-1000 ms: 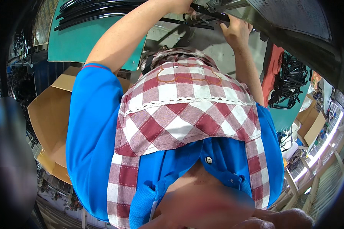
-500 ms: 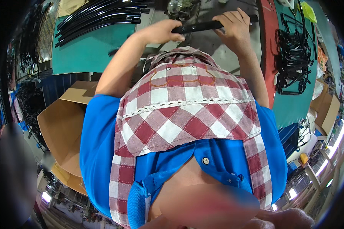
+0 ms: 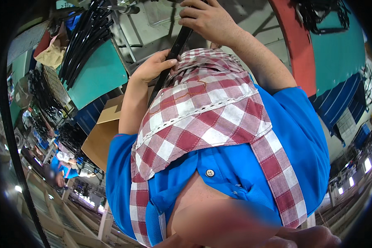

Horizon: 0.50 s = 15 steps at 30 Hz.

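Observation:
Both of my hands hold one long, thin black strip that runs diagonally from upper right down to lower left, just above my red-and-white checked scarf. My left hand grips it low, thumb on top. Higher up, my right hand closes its fingers over the strip near the upper edge of the head view. The strip's lower end disappears behind the scarf and my blue shirt.
A bundle of similar black strips lies on a green table at upper left. A cardboard box stands beside my left arm. A red post, a green surface and black parts are at right. Another person in blue is far left.
The strip, held level across the top before, now slants down to the left. My left hand has dropped lower and the whole view has swung round.

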Motion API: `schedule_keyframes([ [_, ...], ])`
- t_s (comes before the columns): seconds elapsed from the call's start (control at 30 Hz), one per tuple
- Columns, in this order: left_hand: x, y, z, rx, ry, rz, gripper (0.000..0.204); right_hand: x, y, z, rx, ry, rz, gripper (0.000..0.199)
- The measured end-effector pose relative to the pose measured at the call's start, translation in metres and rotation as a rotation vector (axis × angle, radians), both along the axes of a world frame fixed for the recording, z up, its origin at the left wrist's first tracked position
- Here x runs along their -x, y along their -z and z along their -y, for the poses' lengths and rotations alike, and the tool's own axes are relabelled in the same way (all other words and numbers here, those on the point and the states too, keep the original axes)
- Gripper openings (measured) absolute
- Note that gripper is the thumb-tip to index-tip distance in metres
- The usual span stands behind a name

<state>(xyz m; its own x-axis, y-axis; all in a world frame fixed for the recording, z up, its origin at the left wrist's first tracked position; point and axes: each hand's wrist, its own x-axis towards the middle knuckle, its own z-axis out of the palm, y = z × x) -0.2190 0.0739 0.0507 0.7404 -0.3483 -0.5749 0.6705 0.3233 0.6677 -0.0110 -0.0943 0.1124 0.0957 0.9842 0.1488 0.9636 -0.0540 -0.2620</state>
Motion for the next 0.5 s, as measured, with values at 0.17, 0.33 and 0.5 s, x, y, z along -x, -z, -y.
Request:
schedule_keyframes([
  [0.17, -0.014, 0.008, 0.006, -0.025, 0.271, 0.017, 0.022, 0.033, 0.017, 0.045, -0.050, 0.228, 0.132, 0.018],
  [0.33, -0.024, 0.017, 0.040, 0.052, 0.592, 0.132, 0.023, 0.090, 0.006, 0.122, 0.060, 0.499, 0.172, 0.022],
  [0.5, -0.039, 0.001, 0.072, 0.095, 0.838, 0.313, 0.028, 0.134, -0.050, 0.151, 0.151, 0.696, 0.238, 0.036],
])
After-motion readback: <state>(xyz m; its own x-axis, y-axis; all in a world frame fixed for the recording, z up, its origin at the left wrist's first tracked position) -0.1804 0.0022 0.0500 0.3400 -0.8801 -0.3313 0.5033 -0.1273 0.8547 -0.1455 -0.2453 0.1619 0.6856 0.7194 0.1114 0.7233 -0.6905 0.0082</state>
